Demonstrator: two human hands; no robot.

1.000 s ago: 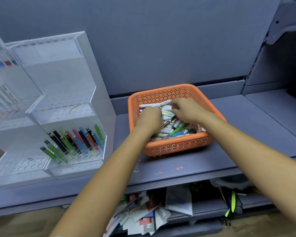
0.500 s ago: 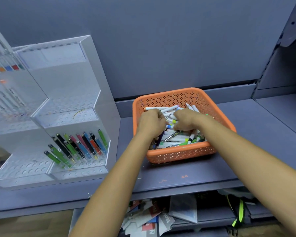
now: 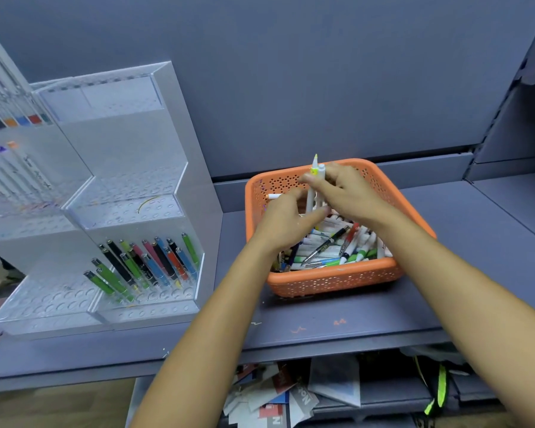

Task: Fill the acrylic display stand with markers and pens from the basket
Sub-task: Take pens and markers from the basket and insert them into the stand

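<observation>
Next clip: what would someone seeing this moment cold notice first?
An orange basket heaped with pens sits mid-shelf. Above the heap, the left hand and right hand together hold a few white markers upright. To the left, the clear acrylic stand has a cluster of coloured pens slotted into its lower tier.

Left grip (image 3: 286, 219), right grip (image 3: 349, 193) together, both curled.

Lower ends of the markers (image 3: 310, 199) behind the left hand (image 3: 286, 222); far-left rack (image 3: 10, 180) half beyond the edge.
</observation>
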